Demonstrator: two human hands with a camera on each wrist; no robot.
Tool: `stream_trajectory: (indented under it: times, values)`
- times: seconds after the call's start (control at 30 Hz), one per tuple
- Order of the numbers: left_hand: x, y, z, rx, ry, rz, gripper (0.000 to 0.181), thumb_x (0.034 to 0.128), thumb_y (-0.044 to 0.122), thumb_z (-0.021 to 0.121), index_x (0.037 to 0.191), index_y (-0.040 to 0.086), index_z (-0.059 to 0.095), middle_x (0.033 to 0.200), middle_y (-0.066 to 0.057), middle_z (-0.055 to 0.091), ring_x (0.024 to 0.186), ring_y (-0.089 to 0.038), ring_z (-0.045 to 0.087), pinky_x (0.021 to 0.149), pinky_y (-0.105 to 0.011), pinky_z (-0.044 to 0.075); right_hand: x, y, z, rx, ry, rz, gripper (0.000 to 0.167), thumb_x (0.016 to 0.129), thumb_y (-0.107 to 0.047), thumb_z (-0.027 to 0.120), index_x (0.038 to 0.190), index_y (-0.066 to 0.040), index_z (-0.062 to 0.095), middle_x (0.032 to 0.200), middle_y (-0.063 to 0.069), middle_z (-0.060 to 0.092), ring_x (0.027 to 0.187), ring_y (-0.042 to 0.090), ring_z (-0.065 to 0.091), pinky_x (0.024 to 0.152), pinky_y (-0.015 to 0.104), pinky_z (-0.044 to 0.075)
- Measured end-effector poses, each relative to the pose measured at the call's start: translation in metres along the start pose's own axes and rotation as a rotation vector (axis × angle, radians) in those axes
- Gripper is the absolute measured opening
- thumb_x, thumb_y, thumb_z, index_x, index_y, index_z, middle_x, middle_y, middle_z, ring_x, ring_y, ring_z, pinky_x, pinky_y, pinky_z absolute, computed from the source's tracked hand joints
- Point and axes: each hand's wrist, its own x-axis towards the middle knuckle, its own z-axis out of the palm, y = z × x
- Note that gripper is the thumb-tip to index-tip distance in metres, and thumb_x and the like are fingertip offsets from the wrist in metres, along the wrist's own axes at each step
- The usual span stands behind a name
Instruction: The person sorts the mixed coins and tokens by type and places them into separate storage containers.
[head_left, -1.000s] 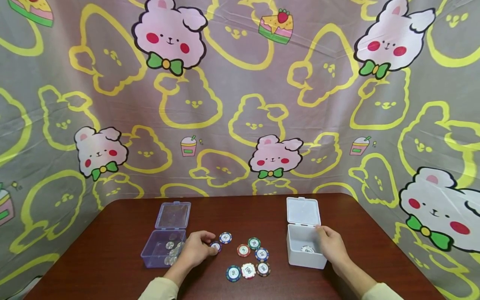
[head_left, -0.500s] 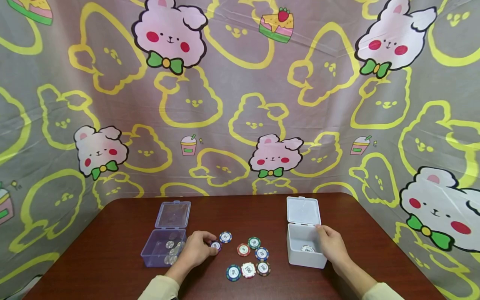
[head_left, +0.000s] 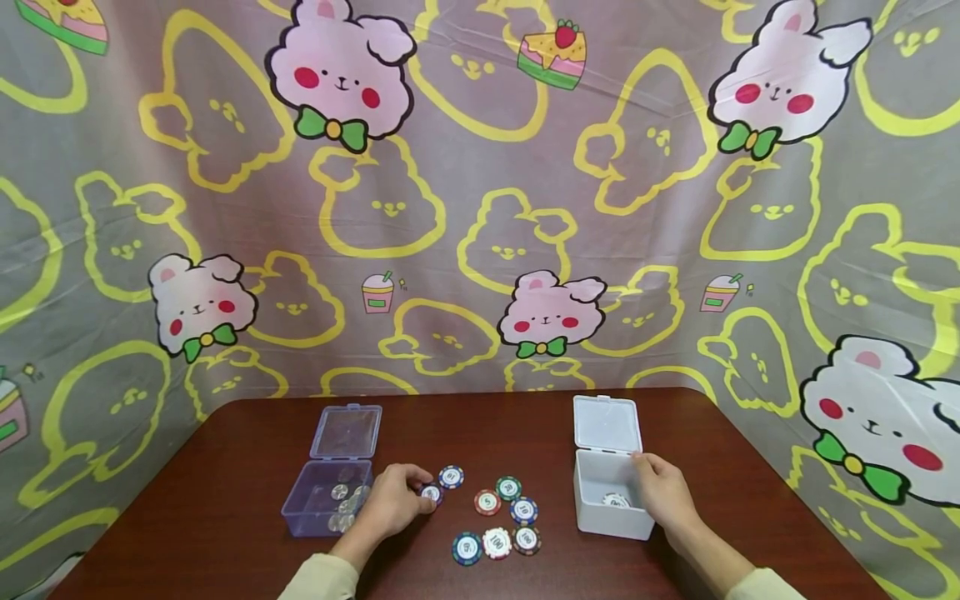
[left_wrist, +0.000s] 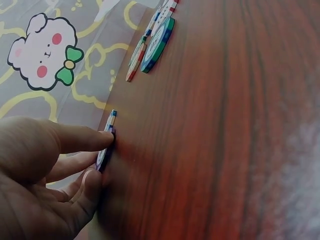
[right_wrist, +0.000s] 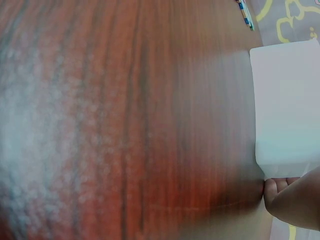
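My left hand (head_left: 400,498) pinches a purple-edged poker chip (head_left: 431,494) between finger and thumb. The left wrist view shows this chip edge-on, lying at the table. Close behind it is a blue-and-white poker chip (head_left: 451,477). On the right, my right hand (head_left: 664,492) grips the side wall of an open white plastic box (head_left: 615,520). A white-faced chip (head_left: 616,500) lies in that box. In the right wrist view, fingers (right_wrist: 272,190) are at the lower corner of the box, and the rest of the grip is hidden.
Several more chips lie mid-table, among them a red chip (head_left: 487,502), a green chip (head_left: 508,488) and a white chip (head_left: 497,543). A clear purple box (head_left: 303,522) with its lid raised holds silver coins (head_left: 341,492), left of my left hand. A printed curtain (head_left: 450,350) hangs behind the table.
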Motion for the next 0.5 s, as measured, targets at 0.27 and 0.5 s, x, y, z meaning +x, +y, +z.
stream_trajectory:
  times: [0.27,0.5]
  values:
    - [-0.0022,0.0022,-0.0011,-0.039,-0.006,-0.003,0.033,0.0646,-0.005,0.084,0.094,0.003,0.072,0.083,-0.003,0.063,0.066,-0.012,0.054,0.063,-0.031,0.045,0.0007,-0.0001,0.0,0.007,-0.01,0.008,0.051,0.11,-0.03,0.036,0.132,0.013,0.052,0.142,0.033,0.045,0.135,0.045,0.036,0.111,0.065,0.024]
    - [-0.004,0.0026,0.0002,-0.067,-0.005,-0.005,0.035,0.064,-0.009,0.082,0.094,0.004,0.071,0.082,-0.002,0.062,0.067,-0.012,0.054,0.061,-0.03,0.045,0.0014,0.0011,0.0001,0.001,-0.014,0.013,0.053,0.11,-0.032,0.036,0.135,0.012,0.051,0.142,0.033,0.045,0.135,0.045,0.036,0.112,0.065,0.024]
